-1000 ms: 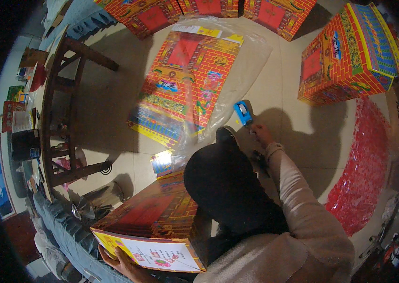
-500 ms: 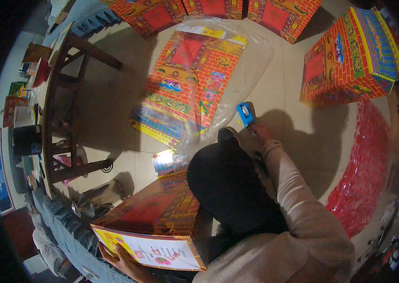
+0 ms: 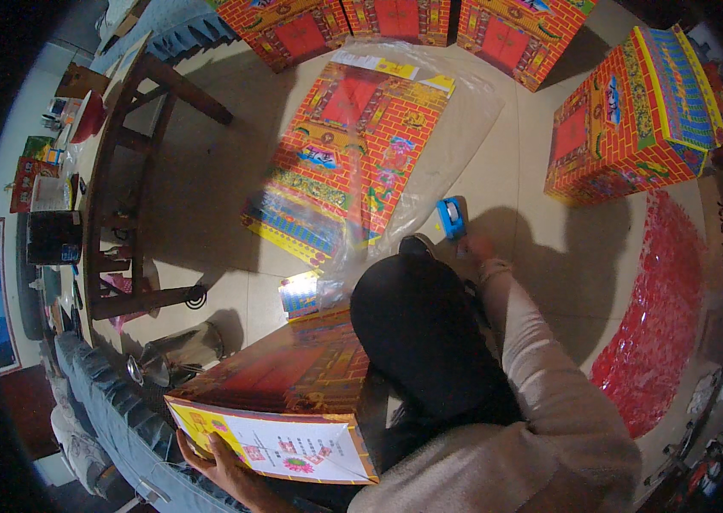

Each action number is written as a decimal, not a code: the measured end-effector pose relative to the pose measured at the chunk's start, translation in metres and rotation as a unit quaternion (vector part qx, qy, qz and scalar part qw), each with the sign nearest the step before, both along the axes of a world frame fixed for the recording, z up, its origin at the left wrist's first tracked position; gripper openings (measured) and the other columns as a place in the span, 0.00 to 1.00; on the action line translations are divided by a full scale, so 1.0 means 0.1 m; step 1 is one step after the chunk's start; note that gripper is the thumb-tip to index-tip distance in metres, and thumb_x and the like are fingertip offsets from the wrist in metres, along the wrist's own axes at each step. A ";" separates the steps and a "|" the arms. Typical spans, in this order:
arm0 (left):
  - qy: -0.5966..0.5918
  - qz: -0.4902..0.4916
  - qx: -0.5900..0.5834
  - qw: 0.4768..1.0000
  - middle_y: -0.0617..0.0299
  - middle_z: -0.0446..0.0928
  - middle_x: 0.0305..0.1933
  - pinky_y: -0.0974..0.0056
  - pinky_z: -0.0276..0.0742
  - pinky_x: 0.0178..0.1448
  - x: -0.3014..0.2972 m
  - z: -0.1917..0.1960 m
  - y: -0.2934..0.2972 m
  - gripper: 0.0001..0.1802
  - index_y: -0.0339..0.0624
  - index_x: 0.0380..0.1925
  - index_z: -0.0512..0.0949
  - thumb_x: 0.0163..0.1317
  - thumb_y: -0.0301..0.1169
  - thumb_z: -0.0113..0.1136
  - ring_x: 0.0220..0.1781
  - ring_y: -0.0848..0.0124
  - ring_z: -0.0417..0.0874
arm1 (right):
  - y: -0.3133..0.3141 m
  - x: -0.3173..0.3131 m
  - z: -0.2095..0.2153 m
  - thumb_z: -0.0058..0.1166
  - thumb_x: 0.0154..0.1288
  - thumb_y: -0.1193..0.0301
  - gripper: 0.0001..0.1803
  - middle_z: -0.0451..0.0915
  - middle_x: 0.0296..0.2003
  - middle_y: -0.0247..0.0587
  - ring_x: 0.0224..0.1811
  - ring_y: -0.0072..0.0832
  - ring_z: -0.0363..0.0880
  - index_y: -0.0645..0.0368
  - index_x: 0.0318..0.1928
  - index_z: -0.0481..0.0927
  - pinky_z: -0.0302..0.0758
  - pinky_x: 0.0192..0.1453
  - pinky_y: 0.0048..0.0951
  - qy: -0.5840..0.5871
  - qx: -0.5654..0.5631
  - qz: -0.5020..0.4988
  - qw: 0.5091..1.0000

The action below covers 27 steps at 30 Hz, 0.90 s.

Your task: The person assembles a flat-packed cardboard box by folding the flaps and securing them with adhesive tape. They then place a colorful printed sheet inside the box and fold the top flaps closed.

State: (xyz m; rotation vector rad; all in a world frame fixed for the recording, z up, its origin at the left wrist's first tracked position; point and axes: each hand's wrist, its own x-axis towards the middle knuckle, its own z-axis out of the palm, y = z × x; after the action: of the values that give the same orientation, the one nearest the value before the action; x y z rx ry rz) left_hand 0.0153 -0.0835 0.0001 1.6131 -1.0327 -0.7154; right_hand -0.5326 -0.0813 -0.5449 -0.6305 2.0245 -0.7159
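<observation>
Left hand (image 3: pixel 223 462) curled under the near edge of a half-folded printed paper box (image 3: pixel 280 402). Right hand (image 3: pixel 474 250) stretched out, grip unclear, just beside blue tape dispenser (image 3: pixel 451 217). Beyond, one flat printed sheet (image 3: pixel 340 158) unfolded; finished boxes (image 3: pixel 626 120) farther off.

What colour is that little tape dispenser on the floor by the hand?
The tape dispenser is bright blue, seen in the head view.

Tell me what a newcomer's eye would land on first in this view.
Probably the red brick-pattern paper houses standing along the far edge and at the right, with a flattened one lying in clear plastic on the tiled floor. Next comes the folded box gripped at its near edge by the left hand. The right hand reaches beside a small blue tape dispenser.
</observation>
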 end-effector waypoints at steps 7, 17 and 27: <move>-0.021 0.026 -0.005 0.999 0.49 0.66 0.72 0.55 0.77 0.65 0.08 0.01 0.00 0.35 0.43 0.76 0.55 0.74 0.30 0.60 0.66 0.58 0.75 | -0.15 0.42 0.41 0.60 0.67 0.62 0.14 0.86 0.37 0.41 0.40 0.28 0.84 0.59 0.45 0.86 0.78 0.44 0.34 0.297 0.153 0.276 0.901; -0.159 0.090 -0.032 0.983 0.52 0.64 0.72 0.60 0.71 0.70 0.28 -0.06 0.08 0.38 0.40 0.74 0.60 0.65 0.24 0.62 0.68 0.63 0.72 | -1.30 0.26 2.19 0.58 0.74 0.64 0.14 0.84 0.39 0.32 0.40 0.23 0.81 0.57 0.53 0.82 0.76 0.48 0.28 -0.066 -0.160 0.251 0.953; -0.070 0.119 -0.098 0.986 0.51 0.56 0.77 0.57 0.58 0.80 0.19 -0.15 0.03 0.37 0.40 0.72 0.64 0.62 0.26 0.65 0.78 0.59 0.62 | -1.93 2.57 6.11 0.62 0.68 0.71 0.07 0.78 0.32 0.36 0.34 0.24 0.78 0.62 0.38 0.83 0.73 0.39 0.27 0.005 -0.376 0.622 0.687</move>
State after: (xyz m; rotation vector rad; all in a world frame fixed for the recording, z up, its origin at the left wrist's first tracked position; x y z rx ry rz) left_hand 0.0339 -0.0808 -0.0153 1.5963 -0.9574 -0.3327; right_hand -0.2754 -0.2738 0.0663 -2.1609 0.7538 -0.5906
